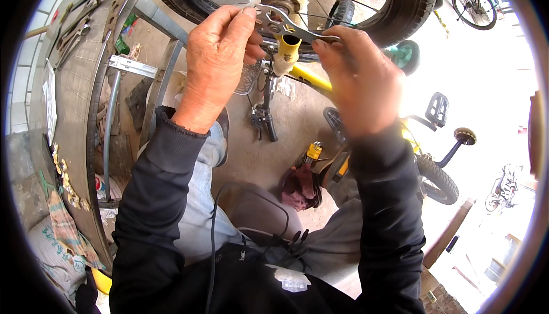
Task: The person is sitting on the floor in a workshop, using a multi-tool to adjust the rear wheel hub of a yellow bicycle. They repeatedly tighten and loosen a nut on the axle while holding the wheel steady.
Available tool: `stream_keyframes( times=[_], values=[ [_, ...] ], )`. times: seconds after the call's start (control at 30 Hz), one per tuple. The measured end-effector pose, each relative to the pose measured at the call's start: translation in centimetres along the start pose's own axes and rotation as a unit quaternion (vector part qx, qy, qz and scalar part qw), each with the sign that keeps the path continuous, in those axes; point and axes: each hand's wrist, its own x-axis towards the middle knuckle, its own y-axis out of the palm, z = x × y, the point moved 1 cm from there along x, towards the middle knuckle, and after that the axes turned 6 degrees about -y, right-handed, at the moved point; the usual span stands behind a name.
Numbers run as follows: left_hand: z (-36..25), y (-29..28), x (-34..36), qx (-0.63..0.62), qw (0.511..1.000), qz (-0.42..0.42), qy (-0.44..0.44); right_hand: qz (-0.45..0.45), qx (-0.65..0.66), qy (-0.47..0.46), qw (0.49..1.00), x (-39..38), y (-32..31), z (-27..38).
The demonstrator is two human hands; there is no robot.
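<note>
A flat metal wrench with cut-out openings (297, 30) lies across the hub of a small black-tyred wheel (413, 5) at the top of the view. My right hand (366, 80), slightly blurred, is closed round the wrench's narrow end. My left hand (213, 62) pinches its broad end between thumb and fingers, close to the hub (281, 1). How the wrench sits on the axle is partly hidden. Just below it is the open end of a yellow bicycle frame tube (289, 48); the yellow frame (311, 77) runs off toward the lower right.
A metal-topped bench (74, 108) with several tools (86, 14) stands at my left. Below my hands hangs a handlebar grip with a brake lever (266, 121). A dark red cloth (301, 187) and a yellow-handled tool (313, 151) lie near my knees. A pedal (438, 108) juts out at right.
</note>
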Motion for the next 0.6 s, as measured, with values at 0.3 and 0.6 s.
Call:
stream_keyframes(
  times=[0.3,0.6],
  values=[
    [-0.4,0.3,-0.1,-0.111,0.984,0.062,-0.121,-0.069,-0.035,-0.087,0.993,1.6,0.9,1.7],
    [0.4,0.2,0.2,-0.122,0.974,0.126,-0.147,-0.057,-0.031,-0.123,0.990,2.9,2.1,3.2]
  ],
)
